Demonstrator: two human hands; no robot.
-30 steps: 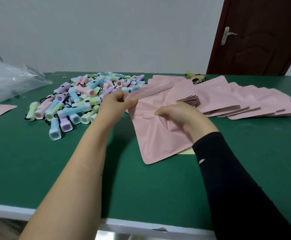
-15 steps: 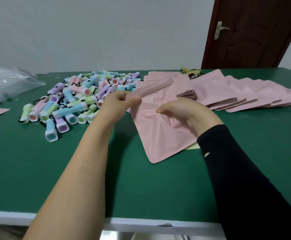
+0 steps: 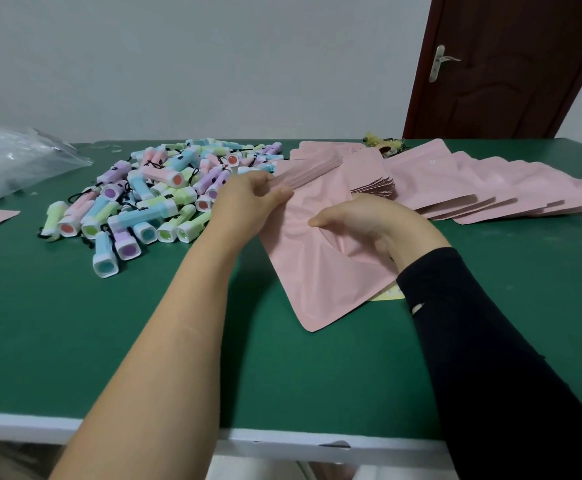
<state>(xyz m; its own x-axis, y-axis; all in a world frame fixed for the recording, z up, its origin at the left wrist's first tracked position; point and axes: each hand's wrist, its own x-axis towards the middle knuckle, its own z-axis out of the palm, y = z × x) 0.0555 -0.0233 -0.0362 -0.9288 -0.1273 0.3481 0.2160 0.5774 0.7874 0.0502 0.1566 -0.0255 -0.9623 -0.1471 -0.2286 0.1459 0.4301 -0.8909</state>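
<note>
Pouch stack [image 3: 305, 174] runs diagonally toward the person, left hand [image 3: 248, 202] pinching its far end, right hand [image 3: 369, 223] bunching the top pouch [image 3: 317, 271].

Soft, even indoor light, moderately bright, seemingly from upper left: bare left forearm [image 3: 165, 323] throws a diffuse shadow rightward onto the green-topped table [image 3: 75, 341]. White glare on the crumpled clear plastic bag [image 3: 12, 161]. Bundle of flat pink foil pouches [image 3: 307, 173] slightly smeared; large flat pink foil pouch [image 3: 317, 271] sharp, matte. Dark brown wooden door [image 3: 511, 64] leans, wide-angle warp.
</note>
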